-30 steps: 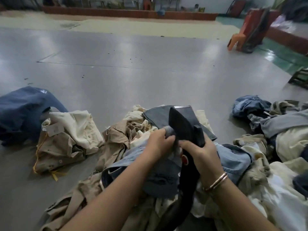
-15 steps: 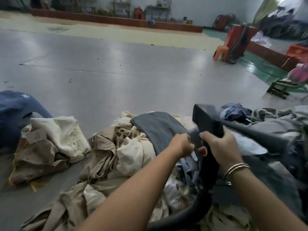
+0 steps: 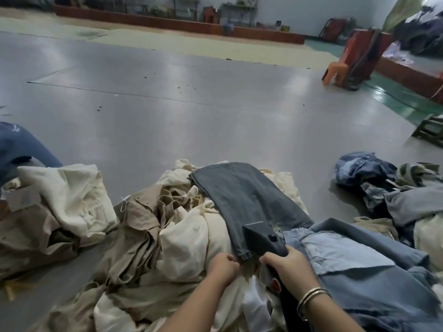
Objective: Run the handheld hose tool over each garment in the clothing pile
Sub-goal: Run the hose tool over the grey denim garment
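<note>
A: Where's the hose tool (image 3: 263,238)?

B: In the right hand (image 3: 288,267), fingers wrapped round its handle, flat head lying on the grey jeans leg (image 3: 247,200) atop the clothing pile (image 3: 167,236) on the floor (image 3: 191,121).

A: And the left hand (image 3: 224,267)?

B: Its fingers pinch cloth at the leg's hem.

A: Any writing or brand?

B: None legible. There's a red mark on the handle and a small tag on a tan garment (image 3: 143,226); both are too blurred to read.
</note>
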A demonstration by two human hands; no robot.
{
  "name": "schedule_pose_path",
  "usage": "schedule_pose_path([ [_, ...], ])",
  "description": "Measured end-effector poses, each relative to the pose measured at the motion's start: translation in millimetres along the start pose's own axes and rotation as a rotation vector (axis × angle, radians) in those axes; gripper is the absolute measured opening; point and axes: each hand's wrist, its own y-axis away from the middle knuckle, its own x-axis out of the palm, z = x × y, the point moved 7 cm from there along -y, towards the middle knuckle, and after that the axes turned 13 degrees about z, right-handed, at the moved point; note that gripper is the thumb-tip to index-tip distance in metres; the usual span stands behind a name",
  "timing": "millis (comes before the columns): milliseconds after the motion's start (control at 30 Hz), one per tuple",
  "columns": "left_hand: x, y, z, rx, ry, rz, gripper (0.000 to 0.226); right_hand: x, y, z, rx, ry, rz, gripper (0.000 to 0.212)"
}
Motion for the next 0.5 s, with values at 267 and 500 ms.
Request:
schedule_pose_path([
  [267, 17, -77, -10, -0.077, 0.308, -0.093, 0.043, 2, -47, -8, 0.096, -0.065, 0.092, 0.008],
  [500, -58, -9, -72, 0.390, 0.669, -0.262, 0.021, -30, -22, 5, 0.027, -0.066, 0.052, 0.014],
])
